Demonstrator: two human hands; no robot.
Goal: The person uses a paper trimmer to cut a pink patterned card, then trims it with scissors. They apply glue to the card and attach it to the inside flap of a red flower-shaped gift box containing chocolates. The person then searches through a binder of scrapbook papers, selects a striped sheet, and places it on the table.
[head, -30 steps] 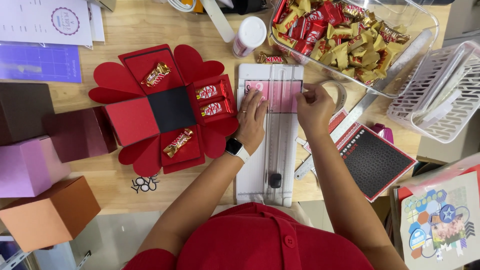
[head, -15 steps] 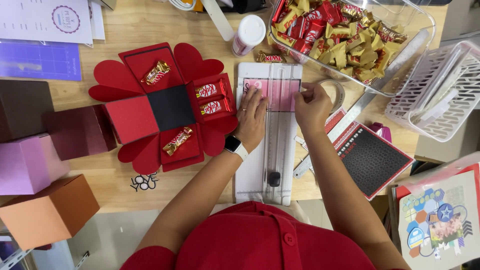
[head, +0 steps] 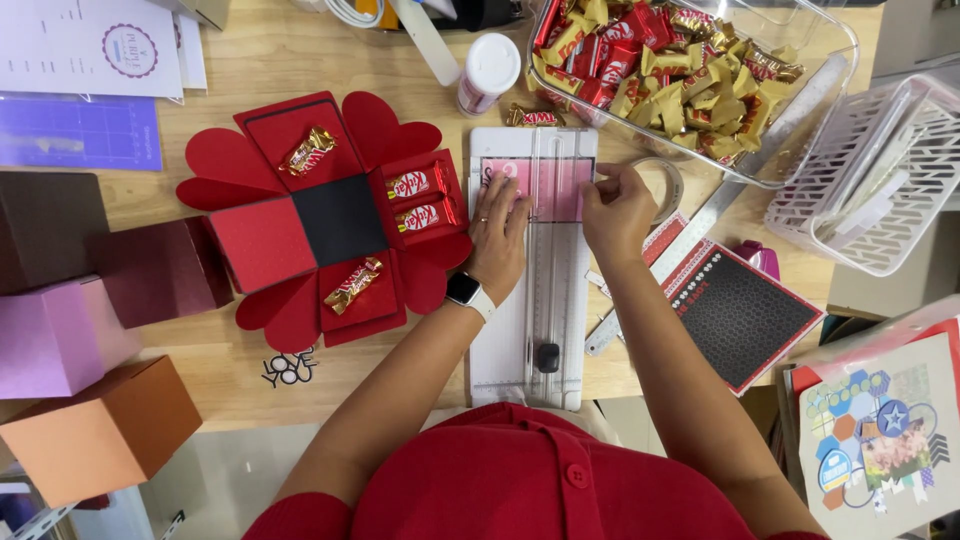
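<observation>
Wood-grained light bench [head: 250, 60] carried a crowd of craft things. Near its front edge, at the middle, lay a white plastic paper trimmer [head: 530, 330] with a small pink paper sheet [head: 555, 190] across its far end. Beside the trimmer, toward the left edge, sat an unfolded red card box with heart-shaped flaps [head: 260, 240] and wrapped chocolate bars stuck on its panels. At the far right corner stood a clear plastic tub of wrapped sweets [head: 700, 70], and next to it a white slotted basket [head: 880, 180]. Closed card boxes in maroon, pink and orange [head: 100, 430] lined the left edge.

Both forearms reached forward from a red shirt. The left hand [head: 497, 240], a white-strapped watch on its wrist, lay flat with fingers spread, pressing the pink paper sheet down on the trimmer; its grip was open and held nothing. The right hand [head: 618, 212] was curled at the trimmer's right side, its fingertips pinching the sheet's right edge.
</observation>
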